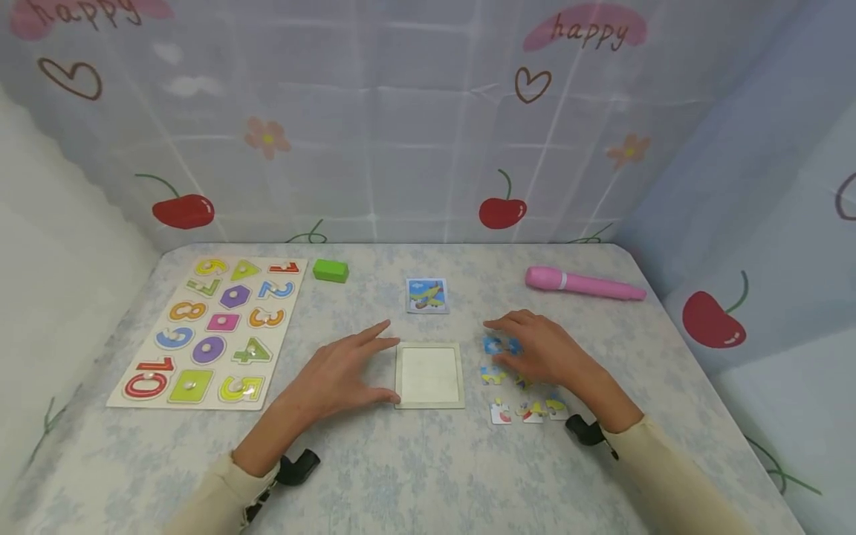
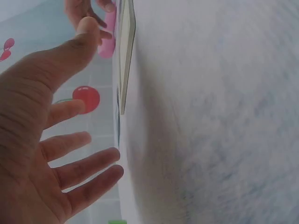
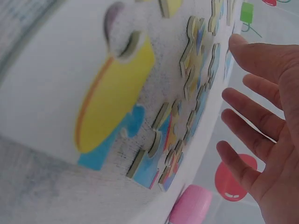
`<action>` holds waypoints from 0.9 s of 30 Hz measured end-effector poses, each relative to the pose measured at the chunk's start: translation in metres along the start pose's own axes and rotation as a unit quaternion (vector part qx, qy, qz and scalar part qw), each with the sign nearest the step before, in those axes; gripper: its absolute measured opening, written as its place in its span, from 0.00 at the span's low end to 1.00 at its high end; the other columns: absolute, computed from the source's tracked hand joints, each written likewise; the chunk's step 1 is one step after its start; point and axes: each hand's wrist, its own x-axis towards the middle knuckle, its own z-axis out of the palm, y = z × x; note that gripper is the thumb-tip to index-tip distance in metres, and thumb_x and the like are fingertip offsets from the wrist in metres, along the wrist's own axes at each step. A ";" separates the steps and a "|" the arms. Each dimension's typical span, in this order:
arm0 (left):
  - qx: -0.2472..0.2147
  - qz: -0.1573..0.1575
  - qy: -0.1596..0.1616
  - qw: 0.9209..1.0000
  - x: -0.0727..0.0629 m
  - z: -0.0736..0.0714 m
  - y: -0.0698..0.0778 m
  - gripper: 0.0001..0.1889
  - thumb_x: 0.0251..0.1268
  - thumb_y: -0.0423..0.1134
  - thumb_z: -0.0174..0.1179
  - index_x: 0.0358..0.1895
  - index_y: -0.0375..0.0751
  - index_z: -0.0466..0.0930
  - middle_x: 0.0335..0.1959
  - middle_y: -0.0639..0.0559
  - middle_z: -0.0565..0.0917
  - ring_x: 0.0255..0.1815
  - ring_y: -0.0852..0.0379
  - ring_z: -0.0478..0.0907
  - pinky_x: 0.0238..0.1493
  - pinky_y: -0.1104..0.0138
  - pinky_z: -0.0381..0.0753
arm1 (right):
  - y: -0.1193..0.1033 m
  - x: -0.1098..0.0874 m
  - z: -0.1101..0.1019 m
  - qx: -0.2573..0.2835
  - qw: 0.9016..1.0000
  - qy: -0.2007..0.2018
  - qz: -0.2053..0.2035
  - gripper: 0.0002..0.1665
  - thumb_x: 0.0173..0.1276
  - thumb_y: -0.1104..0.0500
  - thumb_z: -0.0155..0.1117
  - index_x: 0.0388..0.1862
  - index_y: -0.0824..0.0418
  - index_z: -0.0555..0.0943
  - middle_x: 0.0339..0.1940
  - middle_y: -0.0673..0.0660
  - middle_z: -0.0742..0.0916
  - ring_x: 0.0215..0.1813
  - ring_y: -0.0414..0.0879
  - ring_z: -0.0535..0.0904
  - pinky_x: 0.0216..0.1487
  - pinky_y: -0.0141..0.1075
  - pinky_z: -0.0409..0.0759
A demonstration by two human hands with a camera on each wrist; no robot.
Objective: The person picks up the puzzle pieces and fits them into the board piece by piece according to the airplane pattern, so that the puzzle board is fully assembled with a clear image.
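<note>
A shallow square puzzle tray (image 1: 429, 375), off-white with a raised rim, lies flat on the table between the two hands. My left hand (image 1: 337, 375) is at its left side, fingers spread, holding nothing; whether the thumb touches the rim I cannot tell. Just right of the tray lie several small jigsaw pieces (image 1: 500, 412) in blue, yellow, white and red. Over the upper ones hovers my right hand (image 1: 545, 348), fingers extended and partly hiding them. In the right wrist view, a gap shows between this hand (image 3: 275, 107) and the loose pieces (image 3: 117, 93).
Behind the tray lies a small picture card (image 1: 426, 295) with a yellow airplane. A number-and-shape board (image 1: 224, 383) occupies the left side, with a green block (image 1: 331, 270) near its top corner. The pink stick-like object (image 1: 588, 284) lies at the back right.
</note>
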 end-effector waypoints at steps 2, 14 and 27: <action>-0.003 -0.005 -0.016 1.000 0.000 0.001 0.000 0.44 0.49 0.67 0.82 0.71 0.53 0.83 0.80 0.51 0.73 0.71 0.44 0.80 0.60 0.47 0.84 | 0.000 0.002 0.000 0.001 1.000 -0.009 0.004 0.34 0.69 0.50 0.81 0.72 0.55 0.83 0.63 0.56 0.87 0.64 0.55 0.83 0.62 0.56 0.82; 0.026 0.003 -0.063 0.998 0.000 0.005 -0.002 0.40 0.45 0.69 0.82 0.64 0.57 0.88 0.75 0.55 0.80 0.72 0.48 0.77 0.61 0.49 0.83 | 0.002 0.011 0.004 -0.011 1.000 -0.024 0.002 0.23 0.65 0.52 0.83 0.57 0.57 0.90 0.54 0.54 0.87 0.56 0.52 0.82 0.57 0.53 0.82; 0.040 0.032 -0.048 0.998 0.000 0.011 -0.005 0.35 0.52 0.66 0.81 0.62 0.55 0.90 0.73 0.56 0.81 0.66 0.52 0.77 0.57 0.53 0.84 | 0.008 0.015 0.007 0.002 0.999 -0.044 0.006 0.21 0.66 0.52 0.83 0.55 0.56 0.88 0.54 0.53 0.86 0.56 0.52 0.82 0.58 0.52 0.83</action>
